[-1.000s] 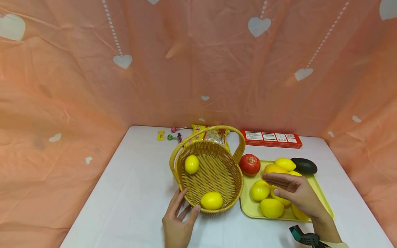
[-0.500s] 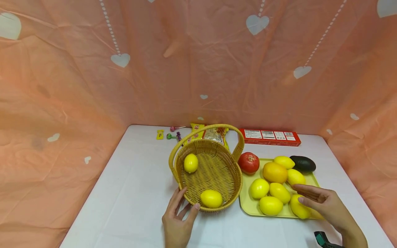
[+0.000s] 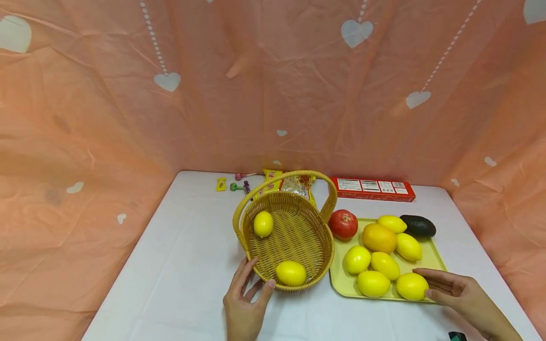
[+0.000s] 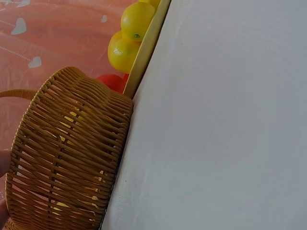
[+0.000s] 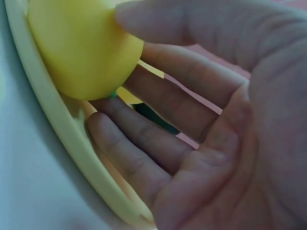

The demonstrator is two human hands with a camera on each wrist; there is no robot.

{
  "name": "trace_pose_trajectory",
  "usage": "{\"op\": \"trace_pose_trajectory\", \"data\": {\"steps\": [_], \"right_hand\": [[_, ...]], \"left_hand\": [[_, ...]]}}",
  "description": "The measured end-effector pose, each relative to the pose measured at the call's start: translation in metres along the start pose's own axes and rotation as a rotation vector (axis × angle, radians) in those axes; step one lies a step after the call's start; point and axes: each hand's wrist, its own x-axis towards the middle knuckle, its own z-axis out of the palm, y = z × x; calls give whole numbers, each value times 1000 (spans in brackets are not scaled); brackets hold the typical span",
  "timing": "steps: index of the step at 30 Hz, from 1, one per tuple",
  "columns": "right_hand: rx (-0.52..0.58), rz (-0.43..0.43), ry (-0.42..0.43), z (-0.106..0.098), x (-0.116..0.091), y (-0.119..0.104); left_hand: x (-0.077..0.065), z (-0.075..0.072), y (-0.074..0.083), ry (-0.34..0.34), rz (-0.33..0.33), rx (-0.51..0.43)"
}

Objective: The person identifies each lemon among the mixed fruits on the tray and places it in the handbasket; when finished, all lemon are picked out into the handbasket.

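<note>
My left hand [image 3: 246, 303] rests against the near left rim of a wicker basket [image 3: 294, 237], its spread fingers and thumb touching the rim. Two lemons lie in the basket: one lemon [image 3: 263, 224] at the left wall, another lemon [image 3: 291, 273] at the near side. On the right, my right hand [image 3: 456, 293] reaches a lemon [image 3: 411, 286] at the near right of a yellow tray [image 3: 347, 286]. The right wrist view shows the thumb on this lemon [image 5: 81, 52] and the fingers extended behind it. Several other lemons and an orange-yellow fruit [image 3: 379, 237] share the tray.
A red pomegranate-like fruit [image 3: 343, 224] sits between basket and tray. A dark avocado [image 3: 419, 227] lies at the tray's far right corner. Behind stand a red box [image 3: 371, 190] and a yellow snack bag [image 3: 273, 180], with lollipops [image 3: 238, 177] and a small yellow packet [image 3: 221, 184] further left.
My right hand has moved right and nearer, from above the tray's middle to the near right lemon, which has turned to lie more sideways. The left hand and basket have stayed put.
</note>
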Motion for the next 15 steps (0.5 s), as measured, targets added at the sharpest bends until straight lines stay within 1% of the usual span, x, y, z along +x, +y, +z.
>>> {"op": "trace_pose_trajectory", "data": {"steps": [2,4,10,13,15], "right_hand": [[-16,30,13,1,0,0],[-12,39,18,1,0,0],[18,39,-38,2,2,1],[-3,72,-14,4,1,2],[-33,90,29,6,-1,3]], "left_hand": [[0,0,-1,4,8,6],[0,0,-2,4,18,10],[0,1,-3,1,32,11],[0,0,-2,2,30,11],[0,0,-2,3,27,15]]}}
